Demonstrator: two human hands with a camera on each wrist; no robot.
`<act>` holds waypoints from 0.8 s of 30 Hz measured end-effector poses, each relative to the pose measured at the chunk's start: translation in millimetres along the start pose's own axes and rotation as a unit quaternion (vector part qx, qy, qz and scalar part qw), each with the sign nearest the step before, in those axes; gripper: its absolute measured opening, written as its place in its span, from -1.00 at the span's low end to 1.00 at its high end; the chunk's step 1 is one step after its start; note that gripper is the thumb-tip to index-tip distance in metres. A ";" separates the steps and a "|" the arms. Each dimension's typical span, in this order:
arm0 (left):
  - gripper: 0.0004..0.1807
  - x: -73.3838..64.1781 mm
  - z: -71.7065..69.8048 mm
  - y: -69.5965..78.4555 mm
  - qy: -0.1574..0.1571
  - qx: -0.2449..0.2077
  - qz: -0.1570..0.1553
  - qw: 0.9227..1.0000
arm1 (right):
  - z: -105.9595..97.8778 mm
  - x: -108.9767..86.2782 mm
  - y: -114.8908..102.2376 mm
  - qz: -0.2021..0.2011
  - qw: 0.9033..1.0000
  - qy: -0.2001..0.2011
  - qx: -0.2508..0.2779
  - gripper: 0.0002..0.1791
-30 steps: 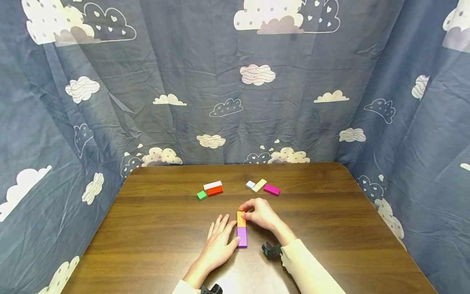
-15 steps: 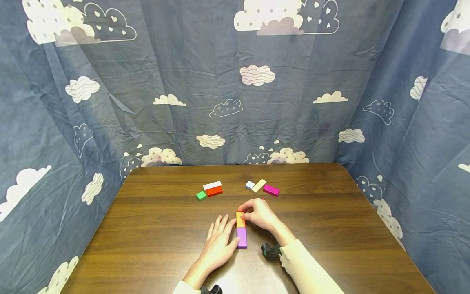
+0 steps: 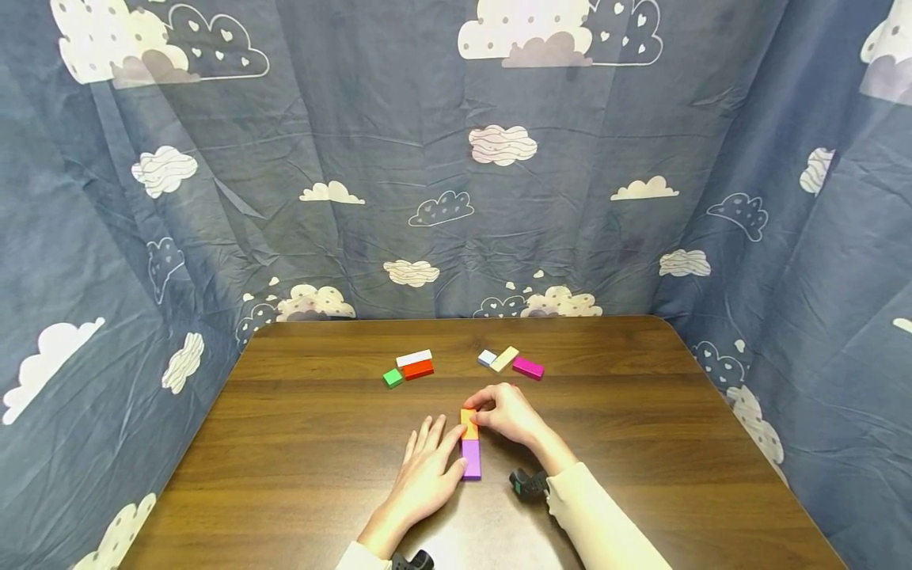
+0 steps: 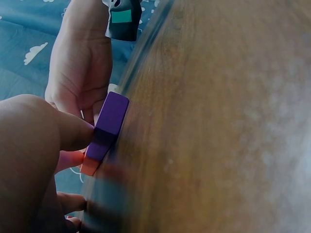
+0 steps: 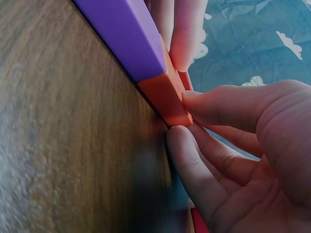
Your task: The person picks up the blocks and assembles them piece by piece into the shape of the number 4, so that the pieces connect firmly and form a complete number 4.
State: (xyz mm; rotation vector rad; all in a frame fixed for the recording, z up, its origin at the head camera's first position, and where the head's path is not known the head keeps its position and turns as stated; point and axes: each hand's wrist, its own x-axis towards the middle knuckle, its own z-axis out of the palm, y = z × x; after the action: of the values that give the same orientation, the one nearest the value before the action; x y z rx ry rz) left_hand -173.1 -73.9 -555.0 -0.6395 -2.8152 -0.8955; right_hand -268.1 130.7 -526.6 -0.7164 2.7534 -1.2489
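Observation:
A purple block (image 3: 471, 461) and an orange block (image 3: 469, 427) lie end to end in a line on the wooden table, the purple one nearer the person. My right hand (image 3: 507, 413) pinches the orange block at its far end between thumb and fingers; the right wrist view shows the thumb (image 5: 218, 104) pressed on the block. To the left lies my left hand (image 3: 424, 473), fingers spread and mostly straight. Its index fingertip touches the orange block's left edge, and its thumb rests against the purple block.
Farther back on the left sit a white block (image 3: 414, 359), a red block (image 3: 418, 370) and a green block (image 3: 393, 378). Back right are a light blue block (image 3: 487, 358), a pale yellow block (image 3: 504, 359) and a magenta block (image 3: 529, 368). A patterned curtain (image 3: 442, 253) hangs behind the table.
My left index finger has shifted right, onto the orange block's edge. The right hand keeps its pinch, and the blocks stay in place.

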 end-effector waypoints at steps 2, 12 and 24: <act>-0.42 0.2 0.0 0.2 0.000 0.000 -0.001 1.000 | -0.3 0.1 0.5 -0.002 1.000 -0.001 0.004 -0.78; -0.43 0.2 0.8 0.5 -0.003 0.006 -0.007 1.000 | 0.5 -1.2 -0.1 0.004 1.000 0.004 0.007 -0.80; -0.43 -0.1 1.0 2.0 -0.002 0.003 -0.007 1.000 | -15.6 -0.3 -7.0 0.024 0.999 0.031 0.026 -0.78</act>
State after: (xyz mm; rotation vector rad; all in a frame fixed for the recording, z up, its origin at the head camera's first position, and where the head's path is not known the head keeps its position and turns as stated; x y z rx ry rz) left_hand -172.2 -71.9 -554.8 -0.6232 -2.8276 -0.8893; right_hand -268.4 137.9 -511.1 -0.6151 2.7567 -1.3517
